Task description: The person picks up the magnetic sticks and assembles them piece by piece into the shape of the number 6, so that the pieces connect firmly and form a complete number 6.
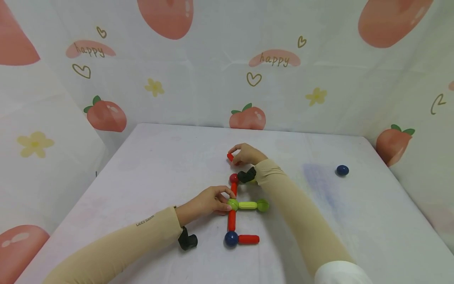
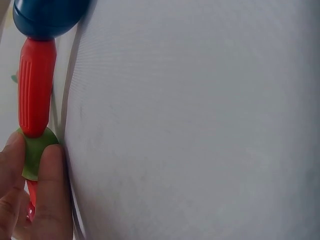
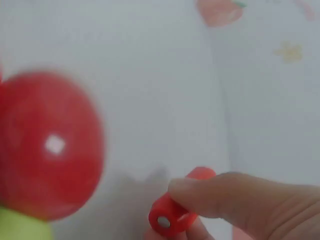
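My left hand (image 1: 207, 202) pinches a green ball (image 2: 35, 155) between thumb and fingers. Red rods join it to a dark blue ball (image 1: 231, 239) on the near side and a red ball (image 1: 234, 178) on the far side. A yellow-green rod (image 1: 247, 205) runs right from it to a second green ball (image 1: 263, 205). Beyond the red ball, my right hand (image 1: 248, 154) holds a loose red rod (image 3: 172, 215) between thumb and fingers; a round metal spot shows on its end. Another yellow-green piece (image 3: 22, 227) at the red ball is mostly hidden by my right wrist.
From the near blue ball a red rod (image 1: 249, 239) points right. Another dark blue ball (image 1: 342, 170) lies apart at the far right of the white table (image 1: 170, 157). A printed cloth (image 1: 213, 79) hangs behind the table's back edge.
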A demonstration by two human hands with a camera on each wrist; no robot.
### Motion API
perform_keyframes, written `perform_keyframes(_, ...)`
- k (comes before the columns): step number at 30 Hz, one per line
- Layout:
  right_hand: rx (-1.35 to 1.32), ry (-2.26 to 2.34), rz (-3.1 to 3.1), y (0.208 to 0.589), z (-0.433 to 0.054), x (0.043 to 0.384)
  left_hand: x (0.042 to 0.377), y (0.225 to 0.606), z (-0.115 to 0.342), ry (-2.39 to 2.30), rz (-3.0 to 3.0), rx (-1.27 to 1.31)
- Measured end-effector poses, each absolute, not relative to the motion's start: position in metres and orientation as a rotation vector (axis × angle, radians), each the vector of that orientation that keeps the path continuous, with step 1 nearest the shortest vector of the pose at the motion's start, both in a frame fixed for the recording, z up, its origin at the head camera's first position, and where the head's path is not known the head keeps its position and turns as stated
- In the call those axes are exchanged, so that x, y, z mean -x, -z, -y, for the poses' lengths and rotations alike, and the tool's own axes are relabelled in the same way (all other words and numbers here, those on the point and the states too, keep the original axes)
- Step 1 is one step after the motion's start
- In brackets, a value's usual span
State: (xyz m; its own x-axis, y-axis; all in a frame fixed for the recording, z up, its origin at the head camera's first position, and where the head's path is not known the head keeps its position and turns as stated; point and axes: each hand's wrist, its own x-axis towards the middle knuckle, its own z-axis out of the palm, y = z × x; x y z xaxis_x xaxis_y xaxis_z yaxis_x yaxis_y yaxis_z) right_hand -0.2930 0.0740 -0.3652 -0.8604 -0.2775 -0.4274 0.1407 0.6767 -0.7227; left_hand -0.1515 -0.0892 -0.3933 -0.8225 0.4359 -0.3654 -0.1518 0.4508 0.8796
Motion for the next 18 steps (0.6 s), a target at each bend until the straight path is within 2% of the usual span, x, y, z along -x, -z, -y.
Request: perform_keyframes(18, 0.24, 1.516, -2.25, 0.323, -0.099, 0.276, 0.153, 0.396, 0.091, -1.325, -2.197, -0.212)
